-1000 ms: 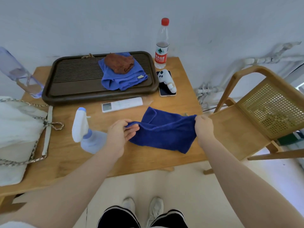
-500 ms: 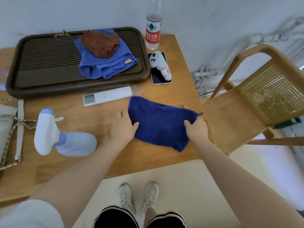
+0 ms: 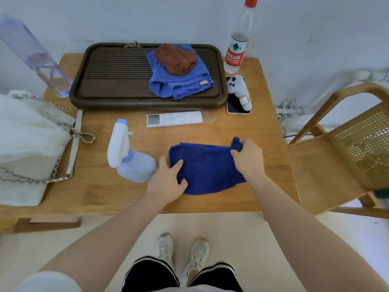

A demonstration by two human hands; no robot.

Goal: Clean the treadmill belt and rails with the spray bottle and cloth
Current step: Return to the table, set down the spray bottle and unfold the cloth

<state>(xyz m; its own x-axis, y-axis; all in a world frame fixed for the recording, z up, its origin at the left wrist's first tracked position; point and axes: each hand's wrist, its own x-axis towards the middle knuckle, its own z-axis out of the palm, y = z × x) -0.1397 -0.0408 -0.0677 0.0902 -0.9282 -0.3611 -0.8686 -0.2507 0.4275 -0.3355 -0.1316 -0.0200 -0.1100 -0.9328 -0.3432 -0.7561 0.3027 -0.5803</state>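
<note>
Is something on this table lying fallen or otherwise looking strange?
Yes: the spray bottle lies on its side on the table, left of the dark blue cloth, instead of standing upright. I see no spill.

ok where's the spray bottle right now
In the head view, the spray bottle lies on the table, just left of the left hand and dark blue cloth.
</note>
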